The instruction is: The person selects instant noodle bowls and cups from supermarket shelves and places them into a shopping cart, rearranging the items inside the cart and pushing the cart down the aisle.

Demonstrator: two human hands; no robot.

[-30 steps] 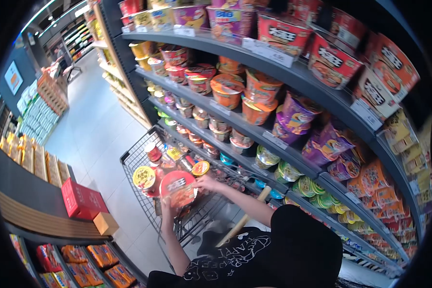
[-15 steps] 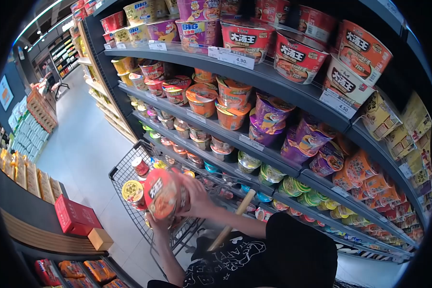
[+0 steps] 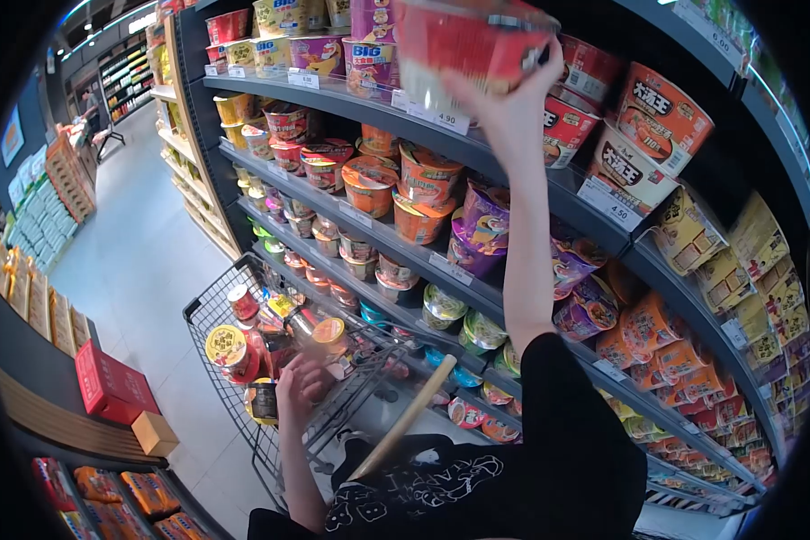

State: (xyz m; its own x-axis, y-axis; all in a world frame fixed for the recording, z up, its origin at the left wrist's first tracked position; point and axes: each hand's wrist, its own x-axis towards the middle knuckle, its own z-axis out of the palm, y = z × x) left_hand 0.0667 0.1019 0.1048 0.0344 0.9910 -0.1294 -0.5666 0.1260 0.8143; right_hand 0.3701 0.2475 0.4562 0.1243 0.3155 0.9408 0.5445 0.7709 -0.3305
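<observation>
My right hand [image 3: 513,103] is raised at the top shelf, gripping a large red instant noodle tub [image 3: 463,45] from its right side and below. The tub is tilted and blurred, in front of the shelf edge. More red noodle tubs [image 3: 567,124] stand just right of my wrist. Low over the shopping cart [image 3: 209,310], my left hand [image 3: 302,385] holds nothing, its fingers loosely bent and apart. Near it in the cart lie a yellow-lidded noodle cup [image 3: 227,346], an orange-lidded cup [image 3: 329,335] and several other packages.
Shelves of noodle tubs curve along the right, with a price rail [image 3: 441,112] below the top row. Bagged noodles [image 3: 693,234] hang farther right. The cart's handle [image 3: 405,414] crosses before my body. A red box [image 3: 115,382] and a small carton [image 3: 155,434] stand left of the aisle.
The red noodle tub, in both hands above the cart before, has gone up to the top shelf in my right hand. My left hand has let go and stays over the cart.
</observation>
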